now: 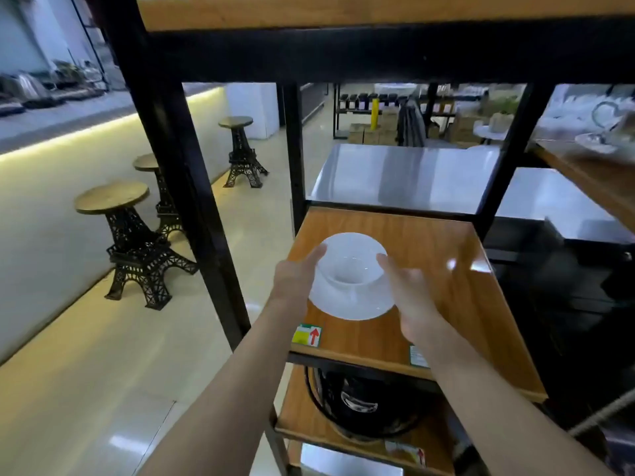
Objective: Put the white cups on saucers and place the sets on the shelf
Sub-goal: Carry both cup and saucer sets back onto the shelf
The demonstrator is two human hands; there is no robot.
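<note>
A white cup (352,266) stands upright on a white saucer (354,309), and the set rests on the wooden shelf board (446,269) of a black metal rack. My left hand (295,281) lies against the set's left side, its fingertips touching the cup's rim. My right hand (409,293) is at the set's right side, fingers stretched out and pointing at the cup. Neither hand's fingers curl around the cup or saucer. The thumbs are hidden.
Black rack posts (505,159) frame the shelf, with a wooden board (309,12) overhead. A black round appliance (360,403) sits on the shelf below. Another blurred cup set (599,140) stands on a shelf at the right. Stools (130,235) line the floor to the left.
</note>
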